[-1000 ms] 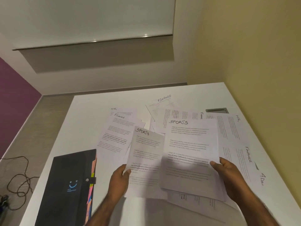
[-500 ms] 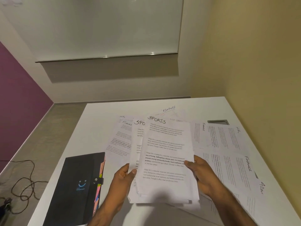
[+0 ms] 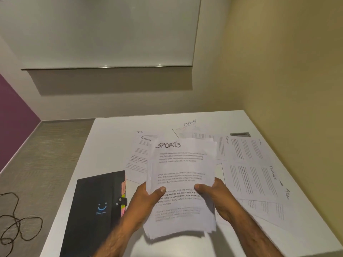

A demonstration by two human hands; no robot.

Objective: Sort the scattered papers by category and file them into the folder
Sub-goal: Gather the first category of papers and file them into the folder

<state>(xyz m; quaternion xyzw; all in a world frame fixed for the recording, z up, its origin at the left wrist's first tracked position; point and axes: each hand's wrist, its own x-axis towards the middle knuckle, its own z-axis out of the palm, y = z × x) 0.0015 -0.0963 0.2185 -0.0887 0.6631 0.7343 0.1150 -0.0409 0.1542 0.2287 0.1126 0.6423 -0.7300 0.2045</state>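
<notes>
On the near left of the white table (image 3: pixel 111 138) lies a black folder (image 3: pixel 96 210), closed with a snap strap at its right edge; coloured tab edges in pink, yellow and orange stick out along that edge, and what else it holds cannot be seen. Its cover bears a small blue smiling-face mark with a line of tiny blue text below, too small to read.

Above the table's near middle, the left hand (image 3: pixel 146 199) and right hand (image 3: pixel 215 197) clasp a stack of sheets (image 3: pixel 181 167) from either side, thumbs pressed on the top page. That page is headed "SPORTS" in handwriting, over printed paragraphs that are mostly blurred.

More loose papers (image 3: pixel 246 175) lie spread on the table behind and to the right of the stack. Handwritten headings read "HR" and "FINANCE" on the sheets at left, "FINANCE" at the far middle, and "FINANCE", "HR", "FINANCE" and a partial "ADM" at right.
</notes>
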